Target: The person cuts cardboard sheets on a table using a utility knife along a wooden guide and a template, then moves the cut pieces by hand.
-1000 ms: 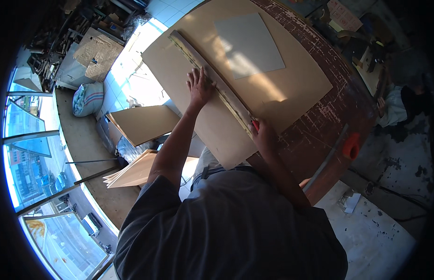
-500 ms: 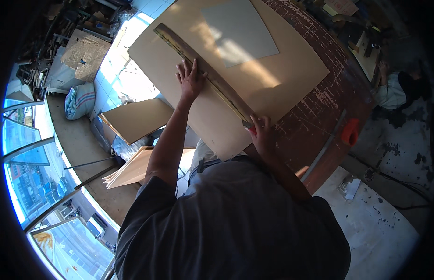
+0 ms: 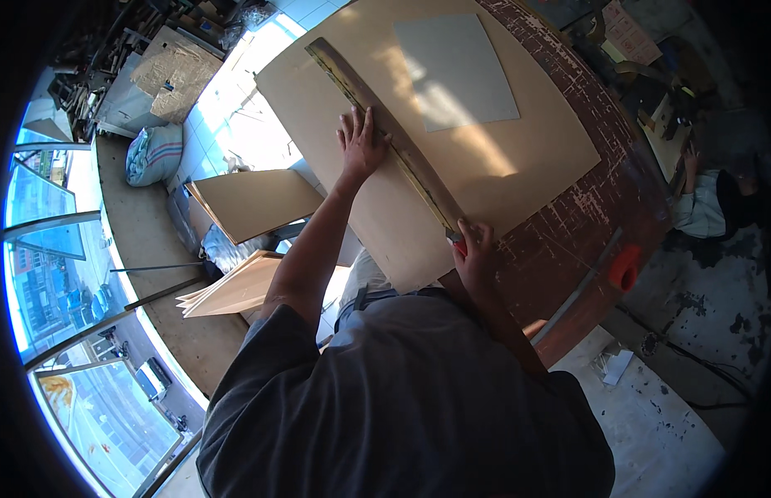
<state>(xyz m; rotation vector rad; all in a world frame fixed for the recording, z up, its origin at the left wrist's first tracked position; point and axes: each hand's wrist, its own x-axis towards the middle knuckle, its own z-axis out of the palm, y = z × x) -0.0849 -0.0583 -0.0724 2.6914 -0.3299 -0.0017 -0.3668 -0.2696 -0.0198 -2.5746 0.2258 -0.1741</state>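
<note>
A long, narrow straightedge (image 3: 422, 176) with a yellowish worn edge lies slantwise across a large sheet of brown board (image 3: 539, 158). My left hand (image 3: 363, 149) presses on the straightedge near its middle, fingers spread and stretched out. At the bar's near end, my right hand (image 3: 475, 253) is closed around a red-handled utility knife (image 3: 458, 243). The knife's front end is beside the bar's edge; its blade is too small to make out. A smaller grey sheet (image 3: 464, 75) rests on the brown board, right of the straightedge.
Under the board is a scratched, dark red table (image 3: 568, 241), with an orange-red ring-shaped object (image 3: 624, 267) on it. Folded brown boards (image 3: 257, 207) stand at left, near a striped sack (image 3: 156, 154). Another person's hand (image 3: 691, 162) shows at far right.
The whole scene has shifted slightly rightward in view. Both hands keep nearly the same places along the straightedge, the left still pressing and the right still gripping the utility knife.
</note>
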